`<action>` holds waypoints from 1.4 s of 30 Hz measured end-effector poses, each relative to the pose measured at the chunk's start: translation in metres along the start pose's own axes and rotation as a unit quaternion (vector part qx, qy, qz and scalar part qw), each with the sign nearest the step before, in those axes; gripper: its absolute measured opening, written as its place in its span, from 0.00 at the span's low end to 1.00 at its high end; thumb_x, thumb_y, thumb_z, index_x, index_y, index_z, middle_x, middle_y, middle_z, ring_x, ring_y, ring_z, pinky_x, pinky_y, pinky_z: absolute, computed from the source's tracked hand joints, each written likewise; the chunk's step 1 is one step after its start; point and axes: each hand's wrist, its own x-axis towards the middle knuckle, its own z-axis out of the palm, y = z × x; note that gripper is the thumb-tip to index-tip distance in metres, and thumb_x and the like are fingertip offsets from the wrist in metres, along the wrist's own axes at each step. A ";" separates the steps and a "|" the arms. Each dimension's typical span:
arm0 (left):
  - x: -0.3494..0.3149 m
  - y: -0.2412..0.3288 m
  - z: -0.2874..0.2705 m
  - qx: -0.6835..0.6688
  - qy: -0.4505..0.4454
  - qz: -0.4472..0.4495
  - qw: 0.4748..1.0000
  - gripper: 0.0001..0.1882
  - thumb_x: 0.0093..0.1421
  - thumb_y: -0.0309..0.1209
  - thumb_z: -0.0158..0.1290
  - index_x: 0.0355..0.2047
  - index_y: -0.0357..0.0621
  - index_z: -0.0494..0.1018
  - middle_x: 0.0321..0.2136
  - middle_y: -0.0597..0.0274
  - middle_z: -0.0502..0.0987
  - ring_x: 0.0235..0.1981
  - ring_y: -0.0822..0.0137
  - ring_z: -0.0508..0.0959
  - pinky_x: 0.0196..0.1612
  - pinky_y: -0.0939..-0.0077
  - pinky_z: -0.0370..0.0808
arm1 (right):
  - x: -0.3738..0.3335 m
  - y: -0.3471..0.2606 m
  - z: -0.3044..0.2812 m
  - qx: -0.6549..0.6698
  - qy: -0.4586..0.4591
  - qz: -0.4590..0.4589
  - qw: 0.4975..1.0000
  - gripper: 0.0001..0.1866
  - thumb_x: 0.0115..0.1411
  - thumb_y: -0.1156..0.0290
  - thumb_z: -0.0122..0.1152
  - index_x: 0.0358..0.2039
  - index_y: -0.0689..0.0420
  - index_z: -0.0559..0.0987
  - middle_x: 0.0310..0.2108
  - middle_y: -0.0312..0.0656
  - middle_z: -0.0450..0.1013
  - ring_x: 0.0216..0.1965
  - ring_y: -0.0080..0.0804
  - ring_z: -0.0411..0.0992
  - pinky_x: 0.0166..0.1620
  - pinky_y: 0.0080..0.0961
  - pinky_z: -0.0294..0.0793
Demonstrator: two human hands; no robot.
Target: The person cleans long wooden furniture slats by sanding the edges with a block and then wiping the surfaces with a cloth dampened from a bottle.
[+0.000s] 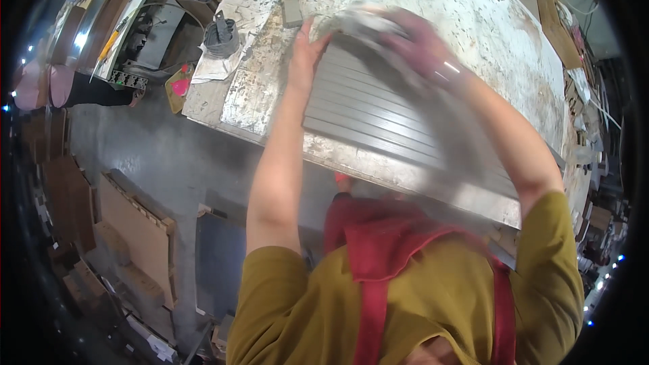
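A grey panel (368, 111) with parallel grooves lies on the worn, paint-stained worktable (270, 88) in front of me. My left hand (309, 54) rests at its far left corner, fingers stretched out and thumb spread toward the panel. Over the panel's far edge is my right hand (419, 44), in a dark pinkish glove and smeared by motion. It is closed on a whitish wad (368, 21), which looks like a cloth but is too blurred to be sure. A small grey-brown block (291, 12) lies just beyond my left hand.
A dark, paint-crusted pot (221, 37) with a tool in it stands on the table's left side. A yellow container (177, 91) with something pink sits beside the table. Boards (138, 236) lean at lower left. Another person (64, 86) is at far left.
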 end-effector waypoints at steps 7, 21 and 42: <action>-0.003 -0.001 -0.002 0.051 0.019 -0.003 0.999 0.32 0.69 0.50 0.28 0.67 0.45 0.48 0.55 0.41 0.69 0.58 0.57 0.68 0.62 0.67 0.61 | -0.145 -0.018 0.008 -0.173 -0.186 -0.225 0.941 0.20 0.51 0.62 0.61 0.45 0.50 0.75 0.37 0.40 0.72 0.40 0.39 0.72 0.38 0.40 0.71; -0.006 -0.003 -0.008 0.079 0.027 0.012 0.996 0.29 0.69 0.44 0.37 0.64 0.41 0.55 0.54 0.47 0.70 0.57 0.61 0.68 0.62 0.68 0.61 | -0.100 -0.049 0.036 -0.125 -0.137 -0.181 0.966 0.21 0.49 0.62 0.63 0.44 0.51 0.73 0.39 0.42 0.69 0.41 0.42 0.71 0.39 0.41 0.69; -0.003 0.003 -0.003 0.133 0.070 0.024 0.988 0.24 0.67 0.28 0.41 0.63 0.43 0.57 0.51 0.53 0.73 0.50 0.67 0.73 0.54 0.75 0.70 | -0.042 -0.006 0.011 -0.099 -0.057 -0.041 0.993 0.16 0.56 0.69 0.57 0.46 0.50 0.75 0.42 0.46 0.74 0.39 0.46 0.75 0.41 0.42 0.72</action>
